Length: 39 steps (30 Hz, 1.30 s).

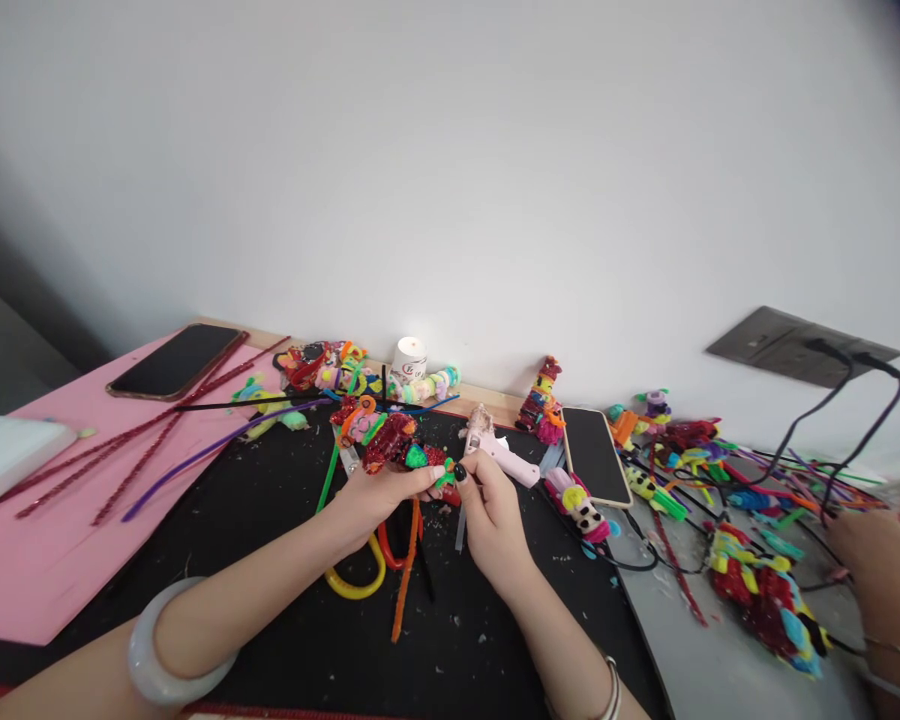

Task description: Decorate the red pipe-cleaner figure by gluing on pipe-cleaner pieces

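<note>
A colourful pipe-cleaner figure (391, 440) with a lot of dark red on it is held over the black mat (270, 620). My left hand (379, 500) is closed around its lower part. With thumb and forefinger, my right hand (493, 515) pinches a small green piece (448, 474) at the figure's near right end. Just behind my right hand lies a pink glue gun (504, 452). Scissors with a yellow handle loop (356, 588) rest below my left hand, partly hidden. Beside them is an orange pipe cleaner (406, 580).
Pink paper (37, 580) with a dark phone (180, 360) and red tinsel stems lies left. A paper cup (410, 358) and finished figures line the wall. Another phone (597, 455), cables and loose stems are right. Another person's hand (874, 545) is at far right.
</note>
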Each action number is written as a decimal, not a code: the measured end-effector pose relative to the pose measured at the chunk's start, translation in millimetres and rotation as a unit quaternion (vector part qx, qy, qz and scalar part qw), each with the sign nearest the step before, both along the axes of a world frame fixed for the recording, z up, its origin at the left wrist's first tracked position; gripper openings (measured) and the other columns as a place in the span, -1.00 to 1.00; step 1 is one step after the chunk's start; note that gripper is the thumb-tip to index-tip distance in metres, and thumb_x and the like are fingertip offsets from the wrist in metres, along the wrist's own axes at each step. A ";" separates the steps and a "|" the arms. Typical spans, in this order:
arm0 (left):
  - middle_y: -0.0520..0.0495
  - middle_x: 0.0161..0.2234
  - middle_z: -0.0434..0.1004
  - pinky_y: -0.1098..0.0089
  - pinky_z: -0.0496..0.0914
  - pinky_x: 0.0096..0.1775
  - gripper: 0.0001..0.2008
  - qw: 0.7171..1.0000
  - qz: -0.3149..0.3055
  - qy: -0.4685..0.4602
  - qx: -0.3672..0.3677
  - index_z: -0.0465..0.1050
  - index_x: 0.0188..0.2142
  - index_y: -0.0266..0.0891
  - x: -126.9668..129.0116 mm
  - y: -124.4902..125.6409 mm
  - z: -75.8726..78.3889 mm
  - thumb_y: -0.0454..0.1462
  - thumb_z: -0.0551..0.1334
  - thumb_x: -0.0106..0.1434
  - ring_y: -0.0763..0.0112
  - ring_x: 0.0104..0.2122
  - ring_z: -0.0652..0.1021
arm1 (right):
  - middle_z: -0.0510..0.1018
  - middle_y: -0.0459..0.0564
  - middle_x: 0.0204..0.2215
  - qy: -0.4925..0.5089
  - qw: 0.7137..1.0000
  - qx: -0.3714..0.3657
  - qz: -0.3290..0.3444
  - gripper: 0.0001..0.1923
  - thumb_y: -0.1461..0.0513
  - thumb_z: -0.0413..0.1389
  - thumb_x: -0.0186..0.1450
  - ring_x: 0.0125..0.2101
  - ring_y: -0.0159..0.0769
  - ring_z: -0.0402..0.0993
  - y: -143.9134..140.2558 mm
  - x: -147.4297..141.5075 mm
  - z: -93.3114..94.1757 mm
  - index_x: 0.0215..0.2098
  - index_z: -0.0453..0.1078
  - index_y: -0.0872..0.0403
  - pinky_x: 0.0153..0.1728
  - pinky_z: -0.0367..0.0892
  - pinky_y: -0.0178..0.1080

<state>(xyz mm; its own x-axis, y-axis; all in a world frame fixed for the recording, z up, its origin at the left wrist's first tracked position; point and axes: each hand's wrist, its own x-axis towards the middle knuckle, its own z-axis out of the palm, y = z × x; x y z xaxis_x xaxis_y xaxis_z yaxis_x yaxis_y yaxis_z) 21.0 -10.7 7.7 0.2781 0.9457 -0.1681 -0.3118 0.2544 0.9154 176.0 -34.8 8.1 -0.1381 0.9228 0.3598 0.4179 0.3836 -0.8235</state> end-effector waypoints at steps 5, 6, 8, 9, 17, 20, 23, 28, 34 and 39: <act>-0.04 -0.53 0.56 0.39 0.41 -0.37 -0.80 0.997 -0.010 -0.033 -0.065 0.53 -0.49 -0.29 1.9 -1.2 2.3 -0.22 0.43 -0.08 0.40 -0.49 0.50 | 0.28 -0.13 -0.52 -0.011 0.999 0.036 -0.024 -0.80 0.28 -0.10 0.35 -0.50 -0.38 0.20 -2.8 -3.6 -1.3 -0.45 0.19 0.05 -0.46 0.14 -0.31; -0.04 -0.53 0.56 0.40 0.41 -0.37 -0.81 0.996 -0.011 -0.040 -0.076 0.53 -0.50 -0.29 2.2 -1.3 2.2 -0.23 0.44 -0.09 0.41 -0.50 0.50 | 0.27 -0.13 -0.52 -0.014 0.998 0.045 -0.029 -0.80 0.28 -0.10 0.35 -0.50 -0.38 0.19 -3.1 -4.2 -1.9 -0.45 0.18 0.05 -0.46 0.14 -0.31; -0.03 -0.54 0.55 0.41 0.41 -0.36 -0.81 0.994 -0.009 -0.054 -0.095 0.54 -0.51 -0.29 2.5 -1.3 1.7 -0.24 0.44 -0.10 0.43 -0.50 0.50 | 0.25 -0.13 -0.52 -0.021 0.997 0.063 -0.038 -0.80 0.29 -0.11 0.35 -0.50 -0.37 0.18 -3.2 -5.1 -3.0 -0.45 0.16 0.05 -0.46 0.13 -0.31; -0.03 -0.54 0.56 0.41 0.41 -0.35 -0.82 0.993 -0.008 -0.058 -0.103 0.54 -0.51 -0.29 2.6 -1.3 1.3 -0.24 0.44 -0.10 0.44 -0.50 0.50 | 0.24 -0.14 -0.52 -0.024 0.997 0.068 -0.041 -0.80 0.29 -0.11 0.34 -0.50 -0.37 0.18 -3.0 -5.3 -3.5 -0.46 0.16 0.04 -0.46 0.13 -0.31; -0.02 -0.48 0.59 0.40 0.41 -0.32 -0.79 0.995 0.013 -0.057 -0.086 0.55 -0.45 -0.28 1.2 -1.4 -1.4 -0.24 0.45 -0.08 0.42 -0.46 0.52 | 0.27 -0.13 -0.52 -0.047 0.996 0.060 -0.046 -0.84 0.26 -0.08 0.35 -0.51 -0.38 0.21 -2.0 1.0 -2.5 -0.40 0.23 0.06 -0.48 0.14 -0.32; -0.04 -0.44 0.60 0.37 0.42 -0.28 -0.80 0.997 0.013 -0.049 -0.065 0.55 -0.41 -0.28 0.7 -1.7 -2.4 -0.22 0.43 -0.03 0.38 -0.40 0.54 | 0.30 -0.12 -0.53 -0.063 0.995 0.065 -0.037 -0.83 0.26 -0.05 0.33 -0.52 -0.38 0.23 -2.9 1.0 -2.8 -0.42 0.26 0.07 -0.49 0.15 -0.32; -0.05 -0.46 0.60 0.35 0.42 -0.28 -0.83 0.999 0.012 -0.031 -0.042 0.54 -0.43 -0.28 0.5 -2.4 -2.2 -0.22 0.40 0.02 0.34 -0.39 0.55 | 0.35 -0.10 -0.53 -0.058 0.996 0.051 -0.039 -0.82 0.25 -0.04 0.33 -0.51 -0.37 0.27 -3.1 -1.9 -5.1 -0.43 0.30 0.07 -0.49 0.18 -0.32; -0.04 -0.48 0.58 0.36 0.42 -0.29 -0.84 0.999 0.017 -0.022 -0.037 0.53 -0.45 -0.28 0.9 -3.6 -3.0 -0.22 0.40 0.03 0.35 -0.41 0.55 | 0.41 -0.08 -0.51 -0.004 0.999 0.005 -0.046 -0.82 0.21 -0.03 0.34 -0.50 -0.35 0.31 -2.1 -5.4 -10.5 -0.40 0.31 0.06 -0.48 0.24 -0.31; -0.02 -0.47 0.59 0.43 0.43 -0.30 -0.85 0.998 0.000 -0.034 -0.056 0.55 -0.42 -0.28 1.0 -2.0 -6.5 -0.23 0.39 0.05 0.42 -0.41 0.55 | 0.36 -0.11 -0.52 0.033 0.998 -0.023 -0.043 -0.80 0.17 -0.04 0.36 -0.52 -0.36 0.25 -1.9 -6.0 -13.7 -0.40 0.26 0.05 -0.49 0.22 -0.32; -0.01 -0.40 0.62 0.45 0.47 -0.28 -0.85 0.995 -0.025 -0.080 -0.060 0.57 -0.37 -0.26 -0.7 -0.3 -6.0 -0.25 0.40 0.05 0.44 -0.38 0.57 | 0.34 -0.11 -0.51 0.041 0.998 -0.021 -0.051 -0.79 0.17 -0.07 0.37 -0.50 -0.35 0.24 -2.1 -7.1 -14.1 -0.40 0.23 0.05 -0.46 0.21 -0.30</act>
